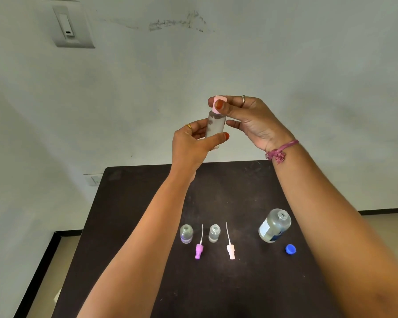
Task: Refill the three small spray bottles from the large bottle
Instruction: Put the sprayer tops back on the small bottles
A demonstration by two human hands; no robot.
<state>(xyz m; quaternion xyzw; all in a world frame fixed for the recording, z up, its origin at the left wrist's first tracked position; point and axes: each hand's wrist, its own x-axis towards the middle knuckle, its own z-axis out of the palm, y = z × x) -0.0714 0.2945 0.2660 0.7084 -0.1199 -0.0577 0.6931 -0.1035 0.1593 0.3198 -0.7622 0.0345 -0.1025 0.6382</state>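
While the left hand [194, 143] gripped the clear spray bottle [214, 126] upright, steadying it, the right hand [251, 120] pinched its pink spray cap [218, 103], probably twisting. Far below the fingers, two uncapped bottles [186, 233] and the open large bottle [275, 225] stood on the table [147, 226].

You look through one head-worn wide-angle camera, facing forward and down over the near edge of the dark table [129, 226]; its far edge meets the wall [216, 53], and your raised arms fill the close foreground.
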